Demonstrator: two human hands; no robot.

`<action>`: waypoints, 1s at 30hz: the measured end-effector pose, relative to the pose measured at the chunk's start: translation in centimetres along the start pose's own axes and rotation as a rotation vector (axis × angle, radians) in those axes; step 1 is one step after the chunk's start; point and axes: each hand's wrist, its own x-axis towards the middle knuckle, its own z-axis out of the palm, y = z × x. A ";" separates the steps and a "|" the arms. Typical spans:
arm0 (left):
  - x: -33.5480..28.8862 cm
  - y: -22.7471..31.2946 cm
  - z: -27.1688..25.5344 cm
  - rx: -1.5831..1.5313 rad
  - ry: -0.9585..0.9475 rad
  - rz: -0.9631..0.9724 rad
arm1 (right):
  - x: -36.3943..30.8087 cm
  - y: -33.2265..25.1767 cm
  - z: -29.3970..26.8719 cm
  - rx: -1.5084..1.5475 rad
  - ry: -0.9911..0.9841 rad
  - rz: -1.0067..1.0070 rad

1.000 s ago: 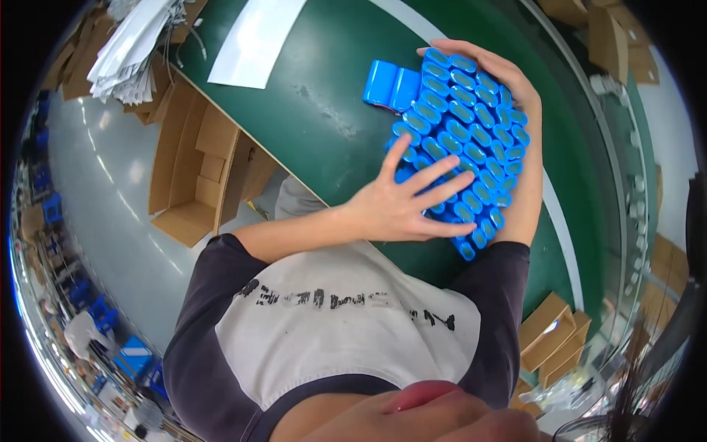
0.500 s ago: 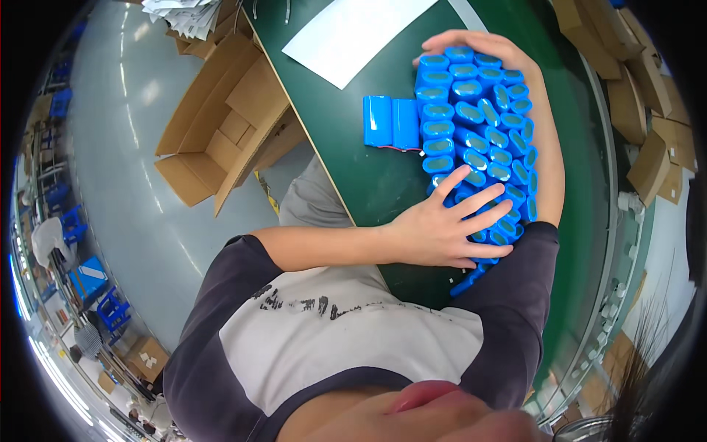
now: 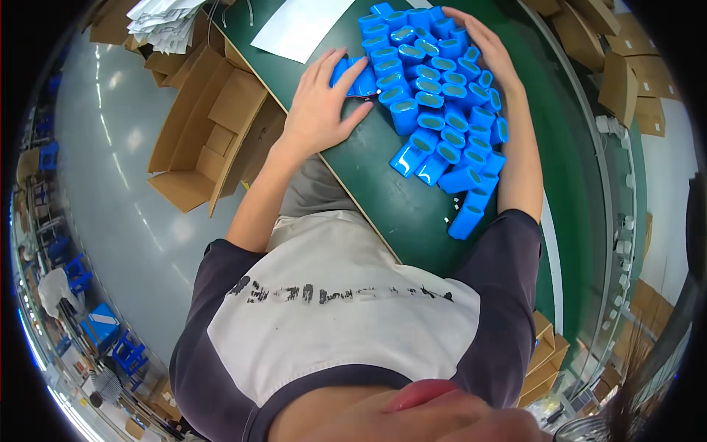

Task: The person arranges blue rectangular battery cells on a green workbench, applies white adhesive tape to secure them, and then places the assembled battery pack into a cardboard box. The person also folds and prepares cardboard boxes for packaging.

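Observation:
A dense cluster of blue-wrapped battery packs (image 3: 429,92) covers part of the green table, many standing on end. Several at the near side have tipped over, among them a pack (image 3: 467,221) close to my right sleeve. At the cluster's left edge, a flat-lying pair of blue packs (image 3: 362,82) with a thin red wire is partly hidden under my left hand (image 3: 318,107). That hand lies with its fingers spread over the pair. My right forearm curves round the cluster's right side, and my right hand (image 3: 487,50) rests against its far right edge, fingers stretched out.
A white sheet (image 3: 300,28) lies on the green tabletop (image 3: 368,173) at the far left. Beyond the table's left edge stands an open cardboard box (image 3: 184,151), with a bundle of papers (image 3: 163,23) behind it. Small white bits (image 3: 456,200) lie near the tipped packs.
My left hand has moved from the cluster's near side over to the flat pair at its left. Near-side packs now lie tipped and more spread out. My right arm still curves round the cluster.

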 end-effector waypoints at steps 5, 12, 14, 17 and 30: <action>0.1 0.7 0.3 -0.026 -0.040 -0.013 | -3.5 -0.4 0.3 0.155 0.077 -0.033; 1.4 -0.5 -0.2 -0.266 -0.017 0.048 | -0.3 1.0 -0.2 0.443 0.140 0.007; 1.2 0.5 -0.6 -0.129 -0.042 0.132 | 1.7 -1.5 2.1 0.395 0.056 0.049; 0.5 1.1 -0.2 -0.069 -0.052 0.194 | 4.2 -2.7 3.2 0.353 -0.148 0.072; 0.4 0.5 -0.6 -0.059 0.056 0.165 | 8.8 1.2 4.2 0.567 0.127 0.089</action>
